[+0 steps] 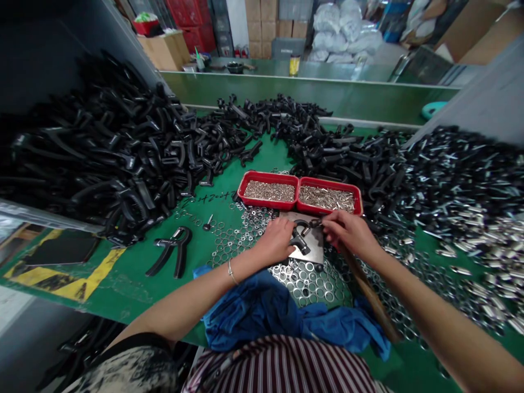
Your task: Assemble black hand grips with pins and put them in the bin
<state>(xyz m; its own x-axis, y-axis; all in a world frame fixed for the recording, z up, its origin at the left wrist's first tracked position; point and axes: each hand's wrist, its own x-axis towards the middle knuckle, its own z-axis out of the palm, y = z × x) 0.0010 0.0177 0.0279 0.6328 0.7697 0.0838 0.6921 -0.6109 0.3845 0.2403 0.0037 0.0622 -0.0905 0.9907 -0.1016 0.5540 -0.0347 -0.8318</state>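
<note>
Striped shirt (282,367) and blue cloth (249,319) nearest. Left hand (273,241) presses, fingers curled over the black hand-grip exerciser (300,240), which lies on a steel plate (314,254) at lower centre. Right hand (347,232) pinches its top end, fingers narrow. Wooden tool handle (368,292) lies below the right wrist.

Past the far edge of the green bench (123,295), a second green bench (262,93) crosses the room. Behind it stand stacked cardboard boxes (262,22), red crates (190,22) and what look like white sacks (341,33), between grey partitions (470,98).
</note>
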